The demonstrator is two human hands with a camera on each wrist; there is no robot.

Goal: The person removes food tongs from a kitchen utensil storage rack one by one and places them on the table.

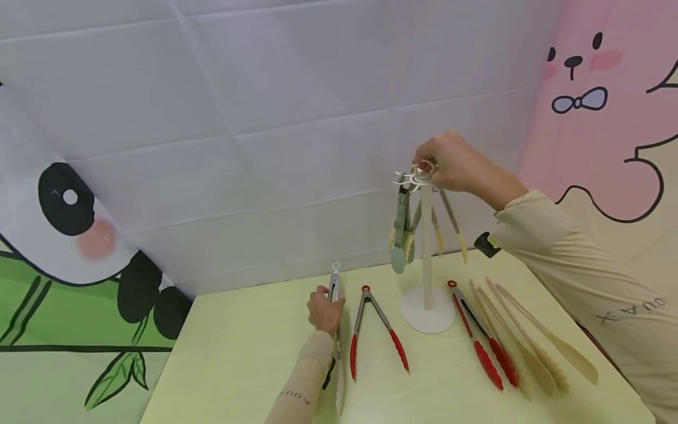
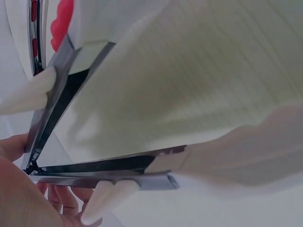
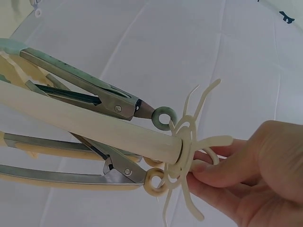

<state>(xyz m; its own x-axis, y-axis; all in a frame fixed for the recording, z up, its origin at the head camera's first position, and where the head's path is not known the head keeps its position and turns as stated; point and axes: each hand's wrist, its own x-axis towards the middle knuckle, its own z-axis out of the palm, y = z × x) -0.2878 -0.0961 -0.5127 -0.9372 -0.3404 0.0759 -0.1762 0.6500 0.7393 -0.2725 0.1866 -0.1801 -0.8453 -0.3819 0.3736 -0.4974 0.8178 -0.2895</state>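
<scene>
My left hand (image 1: 325, 312) grips white-tipped metal tongs (image 2: 113, 175) near their hinge end, over the left part of the table. Their arms stand spread in a V in the left wrist view. At the top of a white upright rack (image 1: 426, 253), my right hand (image 1: 455, 162) pinches the centre among its curved hooks (image 3: 208, 142). Green-tipped tongs (image 1: 402, 229) and yellow-tipped tongs (image 1: 450, 212) hang from those hooks by their end rings. Just right of the left hand, red-tipped tongs (image 1: 365, 297) lie spread on the table.
Another pair of red-tipped tongs (image 1: 479, 335) lies right of the rack's round base (image 1: 410, 309). Beside it are several long beige tong arms (image 1: 556, 338), side by side. A pale wall sheet (image 1: 296, 147) rises behind the table (image 1: 228, 341).
</scene>
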